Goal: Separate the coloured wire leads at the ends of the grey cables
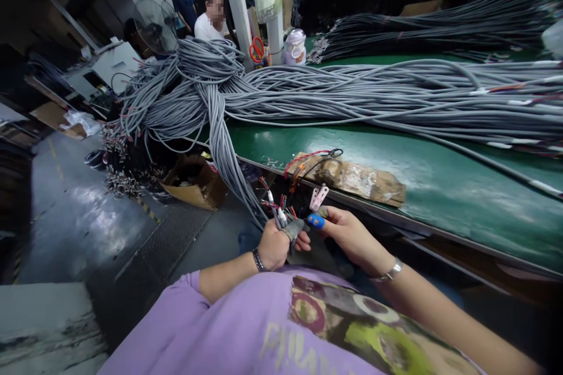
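Observation:
My left hand (275, 246) is closed round the end of a grey cable (233, 164) that hangs down from the green table (422, 181). Thin coloured wires (278, 206) fan out of the cable end just above my fist. A grey finger cover sits on one left finger. My right hand (347, 231) is beside it, wearing a blue finger cot (315, 221), and pinches a small pink plastic piece (319, 197) next to the wires.
A huge bundle of grey cables (352, 91) lies across the green table and spills over its left end. A taped cardboard pad (356, 179) sits at the table edge. A cardboard box (193, 181) stands on the floor. Two people are in the back.

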`<state>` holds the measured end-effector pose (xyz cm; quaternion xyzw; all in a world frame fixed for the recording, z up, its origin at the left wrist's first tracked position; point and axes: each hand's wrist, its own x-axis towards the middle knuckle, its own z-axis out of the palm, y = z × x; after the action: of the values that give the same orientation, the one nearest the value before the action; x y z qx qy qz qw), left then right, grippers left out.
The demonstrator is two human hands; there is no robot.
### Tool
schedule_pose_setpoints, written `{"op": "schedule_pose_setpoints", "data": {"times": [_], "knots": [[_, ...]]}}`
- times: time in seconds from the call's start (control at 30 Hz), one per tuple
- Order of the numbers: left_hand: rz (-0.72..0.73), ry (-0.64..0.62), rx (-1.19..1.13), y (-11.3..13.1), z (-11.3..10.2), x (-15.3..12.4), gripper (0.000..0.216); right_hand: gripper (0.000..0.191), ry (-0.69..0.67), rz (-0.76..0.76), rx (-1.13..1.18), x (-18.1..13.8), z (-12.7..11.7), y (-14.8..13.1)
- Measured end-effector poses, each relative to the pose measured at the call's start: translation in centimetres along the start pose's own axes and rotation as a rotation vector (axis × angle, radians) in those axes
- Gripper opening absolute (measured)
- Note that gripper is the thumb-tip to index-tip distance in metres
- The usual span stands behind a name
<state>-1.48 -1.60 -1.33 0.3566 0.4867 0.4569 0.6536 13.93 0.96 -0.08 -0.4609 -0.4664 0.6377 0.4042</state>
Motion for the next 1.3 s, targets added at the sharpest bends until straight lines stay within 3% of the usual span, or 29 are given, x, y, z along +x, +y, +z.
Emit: {"op": "schedule_pose_setpoints", "data": {"times": [0.2,0.33,0.47,0.67,1.0,1.1,1.3], "knots": [[-0.023,0.009,-0.034,0.2,-0.1,0.0,0.050,0.037,-0.028,0.041,0.174,-0.1,-0.8,1.0],[-0.035,-0.068,-0.012,0.2,-0.3,-0.1,0.049,0.031,-0.071,0.112,0.358,-0.1,-1.5,0.7],[-0.051,-0.137,0.068,0.3,-0.3,-0.4,0.049,0.048,-0.162,0.128,0.337,-0.1,-1.1,-0.2],[-0.043,-0.138,0.103,0.0,-0.2,-0.3,0.048,0.045,-0.053,0.060,0.201,0.2,0.5,-0.1],[-0.026,-0.123,0.097,-0.4,-0.6,-0.2,0.047,0.037,0.090,0.042,0.325,0.5,0.1,1.0],[-0.042,-0.127,0.061,-0.1,-0.7,-0.1,0.048,0.030,0.076,0.102,0.418,0.8,-0.8,0.9],[-0.077,-0.225,-0.071,1.7,-0.1,0.2,0.049,0.038,-0.054,0.221,0.516,2.2,-1.2,-0.4]]}}
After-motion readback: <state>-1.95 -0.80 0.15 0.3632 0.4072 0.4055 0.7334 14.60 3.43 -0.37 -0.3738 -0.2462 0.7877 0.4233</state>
